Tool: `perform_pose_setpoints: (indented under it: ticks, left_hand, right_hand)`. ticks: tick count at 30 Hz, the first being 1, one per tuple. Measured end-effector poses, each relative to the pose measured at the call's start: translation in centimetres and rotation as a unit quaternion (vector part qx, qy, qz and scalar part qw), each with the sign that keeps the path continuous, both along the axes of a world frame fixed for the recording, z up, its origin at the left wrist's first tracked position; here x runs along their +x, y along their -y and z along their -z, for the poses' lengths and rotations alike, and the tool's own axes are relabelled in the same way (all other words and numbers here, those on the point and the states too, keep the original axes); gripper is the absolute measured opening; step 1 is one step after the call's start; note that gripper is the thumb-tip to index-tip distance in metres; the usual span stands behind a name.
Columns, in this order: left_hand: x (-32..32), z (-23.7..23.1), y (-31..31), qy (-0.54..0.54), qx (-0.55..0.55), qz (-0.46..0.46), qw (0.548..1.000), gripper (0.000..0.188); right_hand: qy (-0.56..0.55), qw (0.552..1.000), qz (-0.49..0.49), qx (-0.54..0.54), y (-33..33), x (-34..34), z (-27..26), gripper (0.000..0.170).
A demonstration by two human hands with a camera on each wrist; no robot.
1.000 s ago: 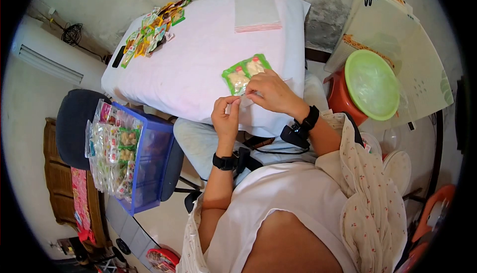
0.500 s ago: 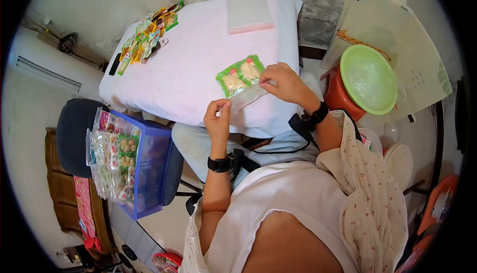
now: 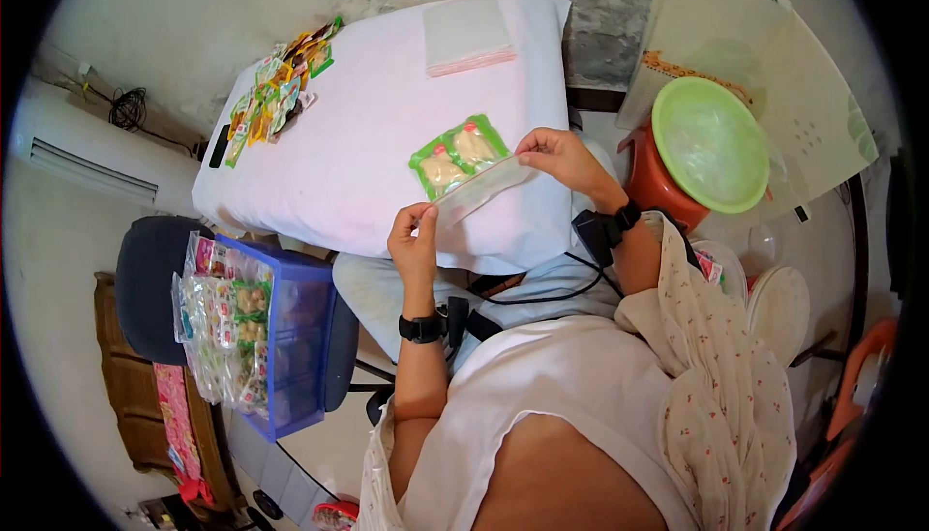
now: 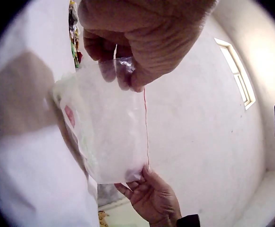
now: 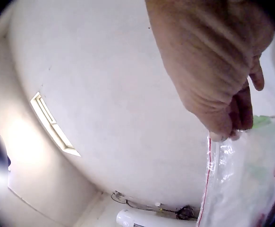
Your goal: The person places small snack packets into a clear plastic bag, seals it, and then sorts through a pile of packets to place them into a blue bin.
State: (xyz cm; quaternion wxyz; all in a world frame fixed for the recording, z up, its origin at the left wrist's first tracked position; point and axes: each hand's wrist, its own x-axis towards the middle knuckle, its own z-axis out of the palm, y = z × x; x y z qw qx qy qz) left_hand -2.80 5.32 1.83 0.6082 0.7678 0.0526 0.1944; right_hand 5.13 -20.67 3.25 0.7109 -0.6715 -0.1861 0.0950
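Observation:
A clear zip bag (image 3: pixel 481 190) with a thin red line along its edge is stretched between both hands over the near side of the table. My left hand (image 3: pixel 414 239) pinches one end of that edge between thumb and fingers. At the other end, my right hand (image 3: pixel 571 162) pinches the corner. Two joined green-edged food packets (image 3: pixel 451 162) with pale contents and red spots lie at the bag's far part. In the left wrist view, red and green patches show through the translucent bag (image 4: pixel 111 125).
Colourful small packets (image 3: pixel 276 96) are heaped at the table's far left beside a black phone (image 3: pixel 220 146). A stack of clear bags (image 3: pixel 469 36) lies at the back. Left stands a blue basket (image 3: pixel 298 338) of filled bags; right, a green basin (image 3: pixel 711 144) on a red stool (image 3: pixel 656 183).
My hands have moved apart, from close together at the packets to opposite ends of the bag's edge, drawing it out straight. The packets remain on the table.

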Motion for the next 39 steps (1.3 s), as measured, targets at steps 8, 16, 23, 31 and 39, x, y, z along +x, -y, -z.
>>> perform_pose_setpoints:
  ticks: [8,16,23,31,39]
  left_hand:
    - [0.1,0.0,0.1,-0.003,-0.013,0.005,1.000,0.013]
    - [0.1,-0.7,0.0,-0.009,-0.030,0.012,0.999,0.012]
    - [1.7,-8.0,4.7,0.197,0.403,0.029,0.893,0.015]
    - [4.4,-6.7,8.0,0.135,0.376,0.126,0.908,0.009]
    - [4.2,-6.4,8.1,0.122,0.355,0.123,0.918,0.007]
  right_hand:
    - [0.021,0.999,0.034,-0.007,-0.4,-0.2,0.2,0.013]
    - [0.075,0.993,0.060,-0.075,-0.6,-0.7,-1.0,0.014]
    - [0.076,0.993,0.052,-0.078,-1.1,-0.7,-1.4,0.009]
    - [0.124,0.988,0.064,-0.068,-1.1,-0.9,-1.6,0.015]
    - [0.131,0.987,0.065,-0.064,-1.2,-1.1,-1.8,0.015]
